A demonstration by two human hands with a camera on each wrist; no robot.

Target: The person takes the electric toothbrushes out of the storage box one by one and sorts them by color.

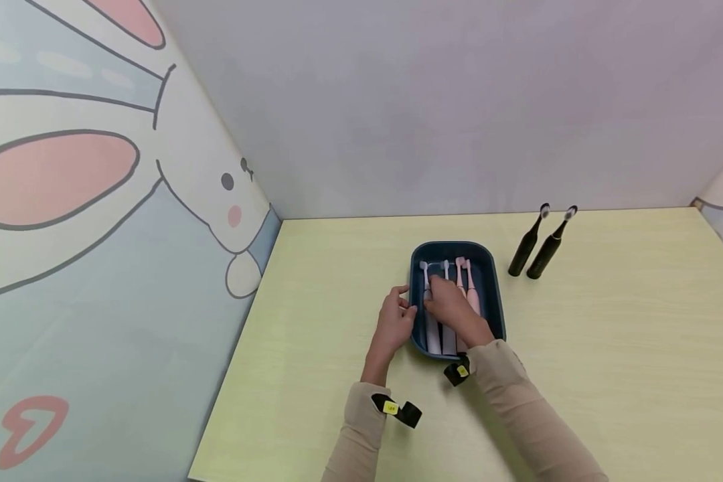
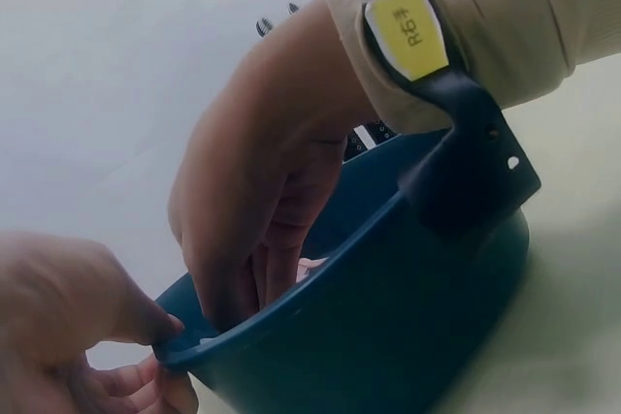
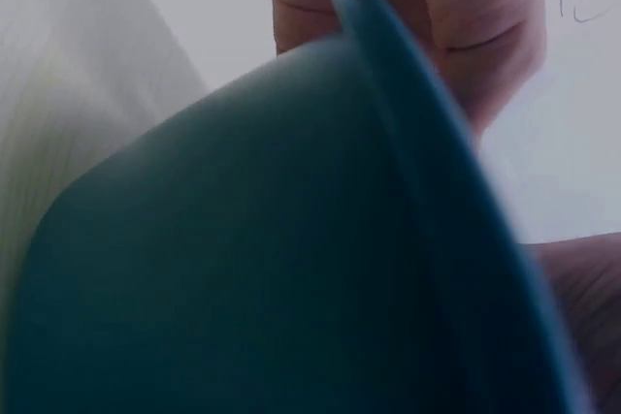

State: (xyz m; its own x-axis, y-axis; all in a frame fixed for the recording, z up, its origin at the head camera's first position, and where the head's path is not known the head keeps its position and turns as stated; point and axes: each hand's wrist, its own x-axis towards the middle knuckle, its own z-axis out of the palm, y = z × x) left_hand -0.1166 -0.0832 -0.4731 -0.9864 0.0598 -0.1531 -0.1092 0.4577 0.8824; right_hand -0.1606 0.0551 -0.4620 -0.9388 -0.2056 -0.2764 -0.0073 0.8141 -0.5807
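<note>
A dark blue rectangular bin [image 1: 494, 288] stands on the table with electric toothbrushes lying side by side in it. On its left are two pale lavender ones, the outer toothbrush [image 1: 433, 338] and the inner toothbrush [image 1: 449, 343]; two pink toothbrushes [image 1: 472, 296] lie to their right. My left hand [image 1: 394, 319] pinches the bin's left rim, thumb over the edge in the left wrist view. My right hand [image 1: 452, 308] reaches down inside, finger and thumb around the outer lavender toothbrush. Its fingertips are partly hidden by the bin wall [image 2: 359, 307].
Two black electric toothbrushes [image 1: 536, 248] stand upright on the light wooden table [image 1: 626, 335], to the right of the bin. A grey wall [image 1: 458, 120] closes off the back. A wall with a rabbit drawing [image 1: 96, 281] rises along the left.
</note>
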